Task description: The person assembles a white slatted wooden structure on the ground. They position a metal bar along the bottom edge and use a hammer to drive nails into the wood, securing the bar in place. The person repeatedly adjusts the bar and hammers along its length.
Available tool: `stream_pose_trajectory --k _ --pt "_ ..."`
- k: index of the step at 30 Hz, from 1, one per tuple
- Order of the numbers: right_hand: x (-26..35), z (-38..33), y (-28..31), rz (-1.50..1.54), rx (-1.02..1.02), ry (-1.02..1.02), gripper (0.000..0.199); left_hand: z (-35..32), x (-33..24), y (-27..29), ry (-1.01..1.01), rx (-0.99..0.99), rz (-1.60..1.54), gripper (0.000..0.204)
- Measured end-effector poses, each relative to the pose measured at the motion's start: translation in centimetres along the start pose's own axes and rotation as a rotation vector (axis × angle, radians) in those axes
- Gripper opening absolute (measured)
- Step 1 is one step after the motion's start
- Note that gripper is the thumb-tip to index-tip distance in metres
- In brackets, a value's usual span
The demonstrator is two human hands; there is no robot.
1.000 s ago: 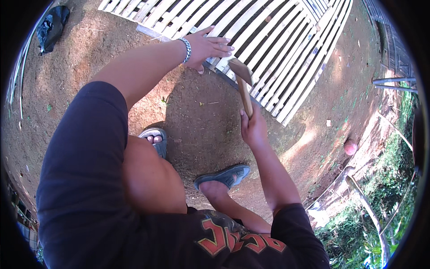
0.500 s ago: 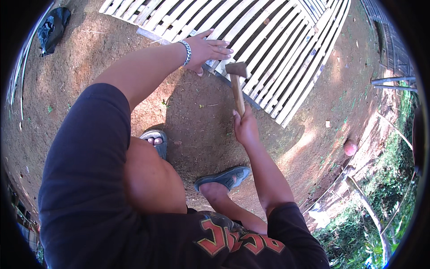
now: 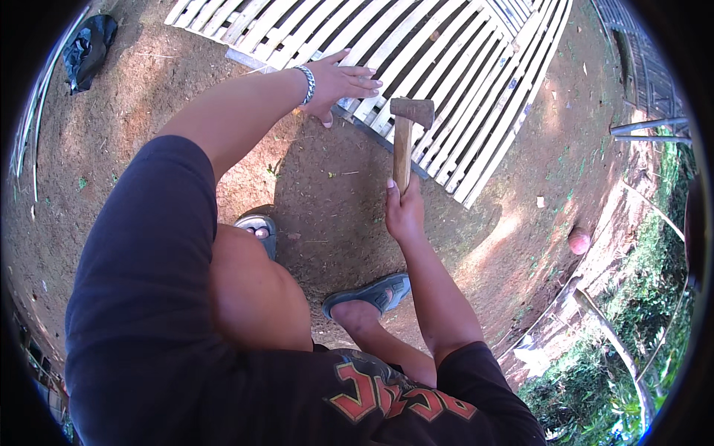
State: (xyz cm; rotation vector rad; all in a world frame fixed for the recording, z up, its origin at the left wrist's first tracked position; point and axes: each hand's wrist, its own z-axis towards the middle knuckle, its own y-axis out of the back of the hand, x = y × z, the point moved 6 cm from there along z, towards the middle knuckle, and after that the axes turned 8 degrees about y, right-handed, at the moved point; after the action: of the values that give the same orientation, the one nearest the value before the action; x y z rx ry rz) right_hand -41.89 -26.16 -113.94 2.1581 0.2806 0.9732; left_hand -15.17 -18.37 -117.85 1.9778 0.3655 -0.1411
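Gripped in my right hand (image 3: 405, 215) is a small hatchet (image 3: 402, 145), its wooden handle upright in the picture and its dark metal head at the far end. That head overlaps the near edge of a frame of pale, split bamboo slats (image 3: 476, 97); whether it touches them I cannot tell. My left hand (image 3: 335, 83) rests on the frame's near edge with its fingers stretched out over the slats and its thumb apart, toward the ground. A grey strip (image 3: 372, 136) runs under the slat ends along this edge.
Bare brown soil (image 3: 327, 208) lies between my sandalled feet and the slats. A dark plastic bag (image 3: 89, 52) is at the far left. To the right are a reddish ball (image 3: 579, 240), a branch (image 3: 613, 342), green plants (image 3: 595, 394) and grey poles (image 3: 651, 126).
The hatchet has shifted slightly right, and its head has turned so its flared side shows. My left hand has hardly moved. The slatted frame appears slightly farther left in the picture.
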Motion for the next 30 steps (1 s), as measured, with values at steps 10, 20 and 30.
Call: stream_pose_trajectory --k 10,20,30 --pt "4.1 0.4 -0.8 -0.058 -0.005 0.143 0.04 -2.2 2.4 -0.4 0.085 -0.073 0.048 0.122" --pt "3.5 2.7 -2.7 -0.335 0.161 0.009 0.043 -2.1 2.9 -0.7 0.067 -0.052 -0.057 0.114" --pt "3.9 2.9 -2.4 -0.317 0.151 0.004 0.041 -1.9 3.2 -0.5 0.077 -0.057 -0.06 0.109"
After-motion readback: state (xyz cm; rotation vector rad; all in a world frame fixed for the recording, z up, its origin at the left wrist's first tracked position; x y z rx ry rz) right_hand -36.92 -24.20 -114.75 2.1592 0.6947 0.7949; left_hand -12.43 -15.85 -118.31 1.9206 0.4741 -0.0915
